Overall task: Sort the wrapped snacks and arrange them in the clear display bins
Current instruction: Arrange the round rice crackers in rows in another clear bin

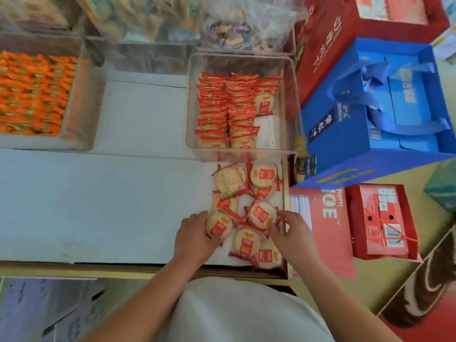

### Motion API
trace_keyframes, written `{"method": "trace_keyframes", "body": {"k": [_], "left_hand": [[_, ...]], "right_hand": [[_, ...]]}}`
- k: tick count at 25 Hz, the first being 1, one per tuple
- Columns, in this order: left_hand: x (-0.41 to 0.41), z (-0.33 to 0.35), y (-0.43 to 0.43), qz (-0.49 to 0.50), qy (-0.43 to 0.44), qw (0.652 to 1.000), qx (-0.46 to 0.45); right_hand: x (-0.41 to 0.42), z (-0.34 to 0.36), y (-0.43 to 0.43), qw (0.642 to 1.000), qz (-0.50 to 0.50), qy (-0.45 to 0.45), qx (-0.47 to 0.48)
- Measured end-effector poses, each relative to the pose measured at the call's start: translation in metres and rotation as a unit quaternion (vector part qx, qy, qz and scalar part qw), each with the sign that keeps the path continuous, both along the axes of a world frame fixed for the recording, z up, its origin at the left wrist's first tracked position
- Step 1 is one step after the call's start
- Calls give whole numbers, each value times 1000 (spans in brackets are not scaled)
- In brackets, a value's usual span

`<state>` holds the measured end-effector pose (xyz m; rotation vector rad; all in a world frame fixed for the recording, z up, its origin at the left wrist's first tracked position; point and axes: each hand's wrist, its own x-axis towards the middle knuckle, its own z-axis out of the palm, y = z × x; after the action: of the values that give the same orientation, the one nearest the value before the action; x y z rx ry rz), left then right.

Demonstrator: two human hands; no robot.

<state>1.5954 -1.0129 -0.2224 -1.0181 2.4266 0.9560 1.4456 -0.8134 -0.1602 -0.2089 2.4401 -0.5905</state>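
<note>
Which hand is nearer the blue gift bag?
Right. The right hand is below-left of the blue gift bag; the left hand is farther left, across the loose cracker packs.

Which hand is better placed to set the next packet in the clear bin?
Probably the right hand: it pinches a packet, and the bare gap in the clear bin lies on its side. The left hand grips another packet.

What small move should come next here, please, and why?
Probably lift the cracker packet the left hand grips, with the second packet the right hand pinches, into the clear bin's short right row: its front is bare while the other two rows look full.
</note>
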Motion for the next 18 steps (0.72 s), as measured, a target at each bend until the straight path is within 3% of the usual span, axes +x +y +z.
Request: {"method": "trace_keyframes", "body": {"k": [3, 7, 12, 15, 18], "left_hand": [[-3, -5, 0, -17, 4, 999, -32], [1, 7, 1, 55, 22, 997, 55], [16, 50, 5, 223, 102, 953, 176], [18, 83, 12, 265, 122, 930, 225], [13, 115, 20, 290, 154, 908, 260]], "right_hand": [[-11, -17, -2, 998, -1, -23, 50], [-18, -38, -6, 998, 13, -4, 69], [-14, -33, -4, 1000, 2, 30, 4], [-11, -18, -4, 999, -38, -15, -34], [-16, 12, -9, 983, -104, -58, -141]]}}
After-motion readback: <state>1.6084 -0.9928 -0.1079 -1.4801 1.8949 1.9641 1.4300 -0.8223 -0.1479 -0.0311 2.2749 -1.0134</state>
